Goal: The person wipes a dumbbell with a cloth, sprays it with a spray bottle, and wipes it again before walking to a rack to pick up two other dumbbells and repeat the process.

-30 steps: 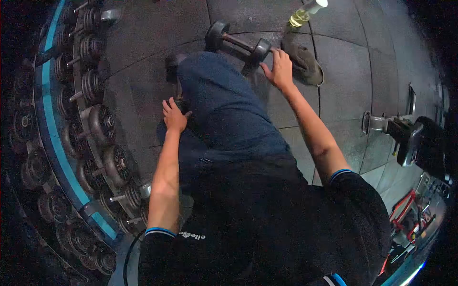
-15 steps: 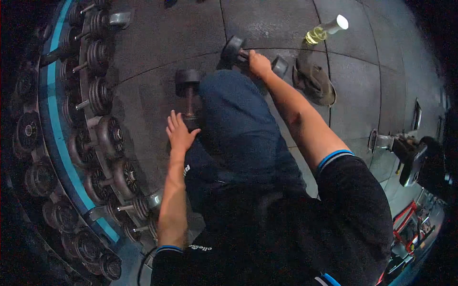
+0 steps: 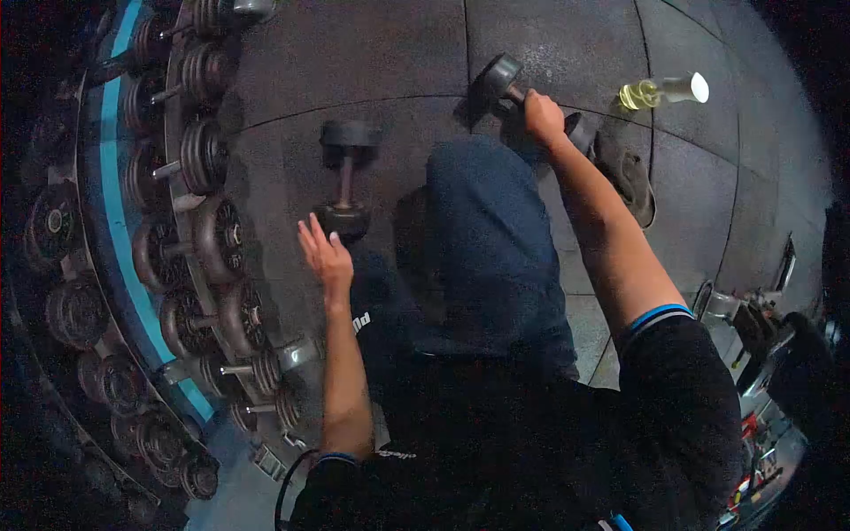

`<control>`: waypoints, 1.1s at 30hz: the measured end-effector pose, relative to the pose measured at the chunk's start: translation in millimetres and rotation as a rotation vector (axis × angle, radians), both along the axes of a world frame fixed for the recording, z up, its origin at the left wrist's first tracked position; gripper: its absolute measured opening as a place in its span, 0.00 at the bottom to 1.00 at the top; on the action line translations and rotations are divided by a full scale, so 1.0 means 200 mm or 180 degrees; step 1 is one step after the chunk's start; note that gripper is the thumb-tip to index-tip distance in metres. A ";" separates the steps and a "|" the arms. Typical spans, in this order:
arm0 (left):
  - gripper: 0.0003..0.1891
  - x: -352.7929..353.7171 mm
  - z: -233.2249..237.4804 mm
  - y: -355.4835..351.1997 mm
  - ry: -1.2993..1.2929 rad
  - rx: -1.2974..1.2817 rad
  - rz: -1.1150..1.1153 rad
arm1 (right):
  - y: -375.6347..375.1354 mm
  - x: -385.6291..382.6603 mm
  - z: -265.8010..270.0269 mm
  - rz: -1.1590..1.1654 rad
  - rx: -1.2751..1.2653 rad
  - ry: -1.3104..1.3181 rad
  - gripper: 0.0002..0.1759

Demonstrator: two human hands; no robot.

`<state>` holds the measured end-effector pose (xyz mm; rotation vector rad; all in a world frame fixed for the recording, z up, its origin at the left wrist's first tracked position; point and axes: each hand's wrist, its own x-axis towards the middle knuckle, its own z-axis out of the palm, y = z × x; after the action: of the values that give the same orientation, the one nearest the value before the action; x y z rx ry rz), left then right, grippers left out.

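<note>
My right hand [image 3: 544, 117] is closed round the handle of a dark dumbbell [image 3: 502, 73], whose far head shows to the upper left and whose near head is partly behind my wrist. Another dumbbell [image 3: 346, 181] lies on the dark floor, its handle pointing away from me. At its near head is my left hand [image 3: 325, 257], fingers spread and holding nothing; whether the fingertips touch that head I cannot tell. My bent knee [image 3: 487, 186] is between the two dumbbells.
Racks with several dumbbells [image 3: 204, 157] and a blue strip [image 3: 115, 190] run along the left. A bottle of yellow liquid [image 3: 651, 93] stands beyond my right hand, with a crumpled dark cloth item [image 3: 627, 177] nearer. Gym equipment [image 3: 766, 345] is at the right.
The view has shifted, and the floor items sit differently in it. The right-hand dumbbell is still gripped and its far head looks raised. My left hand has moved slightly off the other dumbbell's near head.
</note>
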<state>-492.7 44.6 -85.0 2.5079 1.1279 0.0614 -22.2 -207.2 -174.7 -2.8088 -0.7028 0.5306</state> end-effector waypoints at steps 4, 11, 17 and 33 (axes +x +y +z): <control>0.54 0.21 0.05 0.06 0.0539 -0.0177 0.0741 | 0.01 -0.01 -0.01 -0.0077 0.0081 0.0056 0.14; 0.73 0.14 -0.02 0.49 0.0763 -0.0334 0.0898 | -0.01 -0.01 -0.04 -0.0015 0.0050 -0.0038 0.15; 0.72 0.14 0.06 0.54 0.0862 -0.0761 0.0883 | -0.01 -0.01 -0.01 -0.0009 0.0157 -0.0061 0.13; 0.38 -0.64 0.40 -0.36 -0.0133 -0.0853 0.1211 | 0.01 0.01 -0.04 -0.0126 0.0038 0.0077 0.15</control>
<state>-620.2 -28.2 -4.8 2.0266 1.4743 0.0608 -19.3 -205.5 -182.7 -2.7943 -0.6422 0.5504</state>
